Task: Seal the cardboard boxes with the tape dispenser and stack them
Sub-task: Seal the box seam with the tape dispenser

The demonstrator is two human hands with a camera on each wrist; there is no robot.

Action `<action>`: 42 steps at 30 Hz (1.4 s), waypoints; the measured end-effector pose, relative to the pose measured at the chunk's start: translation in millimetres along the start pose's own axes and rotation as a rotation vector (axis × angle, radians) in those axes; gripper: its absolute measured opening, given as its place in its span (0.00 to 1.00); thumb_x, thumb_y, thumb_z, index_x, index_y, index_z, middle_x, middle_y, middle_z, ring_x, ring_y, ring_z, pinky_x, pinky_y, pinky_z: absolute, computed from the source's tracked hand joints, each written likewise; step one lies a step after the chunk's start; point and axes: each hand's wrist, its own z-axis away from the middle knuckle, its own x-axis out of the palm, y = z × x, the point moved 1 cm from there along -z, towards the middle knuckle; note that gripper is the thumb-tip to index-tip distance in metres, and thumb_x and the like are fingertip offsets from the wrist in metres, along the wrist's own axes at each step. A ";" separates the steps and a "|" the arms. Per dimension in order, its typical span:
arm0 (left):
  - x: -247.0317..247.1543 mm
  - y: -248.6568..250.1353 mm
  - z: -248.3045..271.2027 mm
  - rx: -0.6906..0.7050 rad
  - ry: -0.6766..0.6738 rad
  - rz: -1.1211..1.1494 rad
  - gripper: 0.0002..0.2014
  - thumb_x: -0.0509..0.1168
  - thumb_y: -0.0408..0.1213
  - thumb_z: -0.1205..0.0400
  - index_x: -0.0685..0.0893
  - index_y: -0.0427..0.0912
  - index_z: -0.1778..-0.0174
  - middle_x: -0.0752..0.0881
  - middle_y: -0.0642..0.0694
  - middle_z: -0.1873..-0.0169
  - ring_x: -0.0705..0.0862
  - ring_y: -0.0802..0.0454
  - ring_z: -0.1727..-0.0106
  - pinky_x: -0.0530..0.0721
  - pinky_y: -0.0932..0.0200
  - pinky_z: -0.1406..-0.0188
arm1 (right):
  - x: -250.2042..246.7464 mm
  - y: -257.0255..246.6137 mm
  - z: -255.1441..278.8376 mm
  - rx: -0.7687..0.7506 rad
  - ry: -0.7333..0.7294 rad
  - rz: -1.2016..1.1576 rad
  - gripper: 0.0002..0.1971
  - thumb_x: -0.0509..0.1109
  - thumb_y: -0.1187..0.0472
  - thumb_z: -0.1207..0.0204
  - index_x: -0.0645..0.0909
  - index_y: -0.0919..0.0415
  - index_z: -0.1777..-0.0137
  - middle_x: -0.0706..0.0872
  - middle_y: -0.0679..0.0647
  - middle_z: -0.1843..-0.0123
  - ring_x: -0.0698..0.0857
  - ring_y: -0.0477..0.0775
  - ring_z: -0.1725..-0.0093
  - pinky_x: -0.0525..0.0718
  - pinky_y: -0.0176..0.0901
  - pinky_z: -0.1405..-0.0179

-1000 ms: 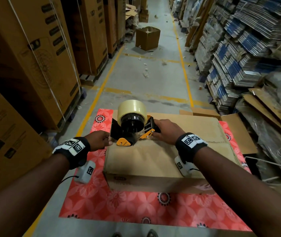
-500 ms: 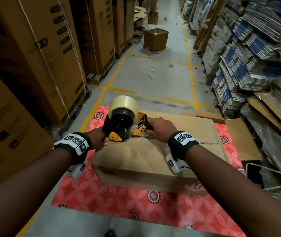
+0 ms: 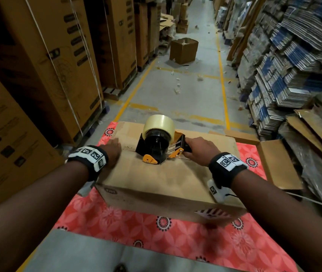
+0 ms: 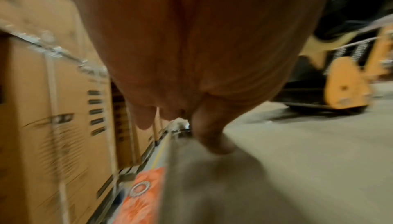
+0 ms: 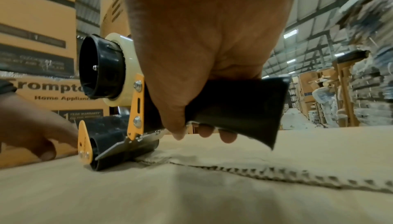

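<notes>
Tape dispenser (image 3: 157,143) in right hand (image 3: 200,150), on cardboard box (image 3: 168,179) seam

Head view was dim & warm-toned; the tall cartons (image 3: 44,61) at left fell into near-black shadow, the floor (image 3: 175,95) down the aisle was brighter. Edges bent w/ wide-angle distortion; stacks at right (image 3: 293,55) smeared. Left wrist view was heavily motion-blurred throughout, the left hand (image 4: 191,42) a soft mass, nothing sharp. Right wrist view was sharper: the tape dispenser (image 5: 119,103) crisp, strip lights (image 5: 290,33) glaring on the roof, background soft, a shadow lay under the right hand (image 5: 204,46).
</notes>
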 end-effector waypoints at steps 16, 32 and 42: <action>14.4 70.5 0.2 0.133 -0.159 -0.045 0.42 0.62 0.55 0.17 0.46 0.45 0.14 0.46 0.35 0.16 0.47 0.35 0.16 0.54 0.35 0.19 | -4.0 11.9 3.1 -0.056 -0.004 0.060 0.12 0.67 0.48 0.20 0.78 0.51 0.40 0.87 0.54 0.48 0.84 0.59 0.52 0.77 0.46 0.60; 25.3 100.2 -4.4 0.041 -0.185 -0.060 0.45 0.58 0.55 0.15 0.35 0.40 0.16 0.33 0.34 0.17 0.40 0.32 0.16 0.50 0.30 0.21 | -21.3 84.3 44.5 0.059 -0.020 0.025 0.09 0.69 0.54 0.20 0.81 0.52 0.42 0.87 0.53 0.51 0.82 0.56 0.57 0.73 0.43 0.66; 31.3 169.1 -17.3 0.202 -0.173 -0.028 0.53 0.60 0.70 0.23 0.34 0.49 0.16 0.33 0.40 0.16 0.37 0.34 0.16 0.47 0.30 0.20 | -6.7 94.6 48.0 0.090 -0.009 -0.049 0.11 0.71 0.53 0.22 0.81 0.49 0.40 0.89 0.54 0.50 0.86 0.59 0.54 0.78 0.44 0.63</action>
